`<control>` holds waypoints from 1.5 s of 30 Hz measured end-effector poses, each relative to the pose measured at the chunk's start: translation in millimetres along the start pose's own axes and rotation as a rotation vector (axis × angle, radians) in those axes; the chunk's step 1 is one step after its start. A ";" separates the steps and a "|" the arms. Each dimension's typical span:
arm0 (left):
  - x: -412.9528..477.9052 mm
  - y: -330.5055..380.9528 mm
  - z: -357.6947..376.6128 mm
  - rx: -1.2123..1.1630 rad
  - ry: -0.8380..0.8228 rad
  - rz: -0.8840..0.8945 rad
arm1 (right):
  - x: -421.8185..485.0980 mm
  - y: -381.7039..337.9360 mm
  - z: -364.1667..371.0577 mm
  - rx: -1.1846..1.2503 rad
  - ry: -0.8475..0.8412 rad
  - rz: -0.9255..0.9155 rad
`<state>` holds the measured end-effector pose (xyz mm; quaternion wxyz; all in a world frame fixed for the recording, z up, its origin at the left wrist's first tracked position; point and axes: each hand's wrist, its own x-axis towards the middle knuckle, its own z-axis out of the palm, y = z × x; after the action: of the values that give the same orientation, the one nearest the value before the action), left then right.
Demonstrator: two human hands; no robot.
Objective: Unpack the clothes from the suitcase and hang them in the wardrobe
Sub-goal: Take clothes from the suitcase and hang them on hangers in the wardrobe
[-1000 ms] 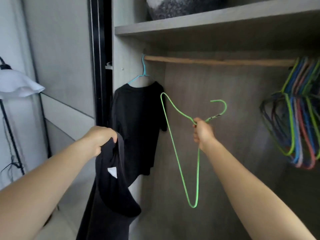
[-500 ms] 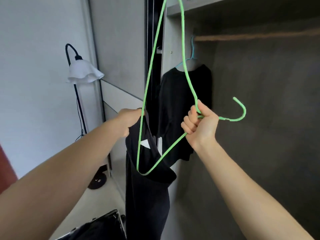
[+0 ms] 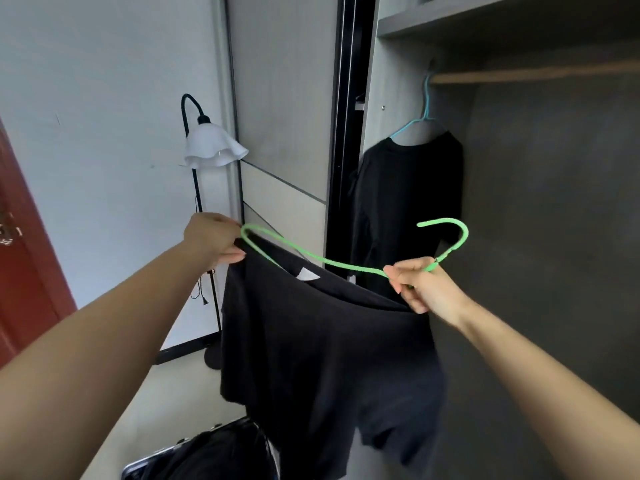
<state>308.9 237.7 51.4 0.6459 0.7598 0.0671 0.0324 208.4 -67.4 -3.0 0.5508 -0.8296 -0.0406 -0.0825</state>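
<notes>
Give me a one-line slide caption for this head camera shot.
Left hand and right hand hold a green hanger at the collar of a black T-shirt before the wardrobe rail.

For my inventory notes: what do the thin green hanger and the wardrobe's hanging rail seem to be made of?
The thin green hanger looks like wire under a matte plastic or rubber coating: it is very slender and evenly coloured. The pale round wardrobe rail is probably unpainted wood: it is tan and dull.
</notes>
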 end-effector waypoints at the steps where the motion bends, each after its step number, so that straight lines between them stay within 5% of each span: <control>1: 1.0 -5.7 -4.2 0.109 0.021 0.028 | 2.1 -2.6 -2.2 -0.061 -0.027 0.021; 6: -5.8 -19.9 -4.6 0.495 -0.055 0.185 | 9.4 -36.2 5.3 -0.449 -0.120 0.074; 10: -14.0 -13.9 1.0 0.505 -0.098 0.245 | 25.7 -62.8 16.1 -0.418 -0.013 -0.016; 14: -24.6 -12.7 0.3 0.621 -0.161 0.234 | 24.3 -69.5 38.8 -0.516 -0.193 0.090; 18: -41.3 -7.1 5.5 0.341 -0.306 0.112 | 33.1 -84.8 38.5 -0.363 -0.083 0.034; 21: -52.7 11.4 7.8 0.184 -0.312 0.233 | 31.8 -91.2 48.2 -0.351 -0.149 0.016; 24: -53.4 4.4 1.6 0.465 -0.347 0.511 | 29.2 -96.8 46.3 -0.265 -0.101 0.002; 27: -45.8 -27.4 -2.0 0.761 -0.493 0.526 | 23.0 -100.1 45.5 -0.248 -0.087 -0.025; 32: -43.3 -41.1 -1.0 0.722 -0.287 0.711 | 11.6 -94.1 35.0 -0.227 -0.068 -0.083; 36: -33.1 -33.0 -18.6 0.729 -0.128 0.734 | -12.2 -58.1 -0.3 -0.390 -0.053 0.092; 41: -22.5 -29.5 -18.6 0.690 -0.128 0.681 | -28.6 -44.6 -4.6 -0.307 0.046 0.136; 45: -10.4 -33.0 -10.2 0.575 -0.248 0.648 | -34.5 -79.0 -1.9 -0.307 -0.056 0.020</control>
<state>295.3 251.3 20.9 0.3684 0.8882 -0.2460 0.1216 161.8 -37.5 63.1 0.4171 -0.9063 -0.0347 -0.0591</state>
